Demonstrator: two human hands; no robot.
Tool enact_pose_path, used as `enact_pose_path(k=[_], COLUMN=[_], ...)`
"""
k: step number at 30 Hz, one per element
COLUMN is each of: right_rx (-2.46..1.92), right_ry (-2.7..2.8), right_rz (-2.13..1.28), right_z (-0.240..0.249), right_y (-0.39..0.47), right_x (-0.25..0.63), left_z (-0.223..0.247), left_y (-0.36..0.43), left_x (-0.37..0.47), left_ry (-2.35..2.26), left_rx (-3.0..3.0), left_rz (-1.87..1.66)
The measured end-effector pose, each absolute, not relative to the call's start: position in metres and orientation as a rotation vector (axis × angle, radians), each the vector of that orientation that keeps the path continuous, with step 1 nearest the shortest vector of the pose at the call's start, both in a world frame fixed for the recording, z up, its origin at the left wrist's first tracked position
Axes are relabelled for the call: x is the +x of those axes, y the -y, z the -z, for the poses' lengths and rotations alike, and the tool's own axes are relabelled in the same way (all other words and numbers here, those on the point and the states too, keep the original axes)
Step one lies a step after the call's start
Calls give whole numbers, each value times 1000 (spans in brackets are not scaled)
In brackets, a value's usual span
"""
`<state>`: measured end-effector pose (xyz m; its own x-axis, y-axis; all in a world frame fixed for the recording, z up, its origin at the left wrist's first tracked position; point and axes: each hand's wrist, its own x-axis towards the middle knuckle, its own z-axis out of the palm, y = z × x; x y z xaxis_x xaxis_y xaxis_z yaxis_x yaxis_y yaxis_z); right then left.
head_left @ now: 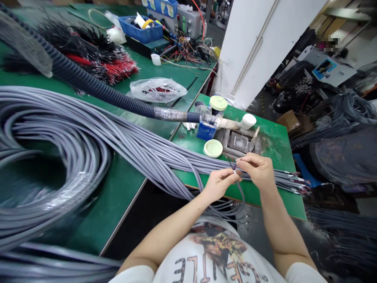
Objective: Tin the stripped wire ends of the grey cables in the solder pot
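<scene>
Grey cable point(242, 195): clamped near its tip by the left hand point(219, 184), fingers together.
Thin wires point(231, 162): fanned forward from that tip, pinched by the right hand point(259, 169).

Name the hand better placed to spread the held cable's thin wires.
Probably the right hand: its thumb and forefinger are at the thin wires, while the left hand holds the grey cable just below them.

Thin coloured wires point(234, 166): near 4 o'clock, too fine for us to count.
Thick grey cable coil point(88, 157): cut off from us at 9 o'clock.
Black corrugated hose point(97, 85): its upper part leaves our view at 10 o'clock.
Clear plastic bag point(138, 89): at 11 o'clock, we cannot make out its red-and-black contents point(160, 90).
</scene>
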<state>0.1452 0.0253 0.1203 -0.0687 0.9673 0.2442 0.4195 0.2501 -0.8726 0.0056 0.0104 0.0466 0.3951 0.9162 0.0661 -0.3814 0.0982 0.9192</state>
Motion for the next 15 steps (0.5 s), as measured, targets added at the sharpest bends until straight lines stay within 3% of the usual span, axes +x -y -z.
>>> enact_pose_path(k=[6, 15], right_rx=[-1235, -1088], right_ry=[1800, 1950], right_rz=[-325, -213], right_z=[-109, -106], right_y=[-15, -14], right_x=[131, 153], left_z=[-40, -33], left_y=[-15, -16], left_x=[5, -2], left_ry=[-664, -472], left_rx=[908, 586], left_rz=[-1111, -1065])
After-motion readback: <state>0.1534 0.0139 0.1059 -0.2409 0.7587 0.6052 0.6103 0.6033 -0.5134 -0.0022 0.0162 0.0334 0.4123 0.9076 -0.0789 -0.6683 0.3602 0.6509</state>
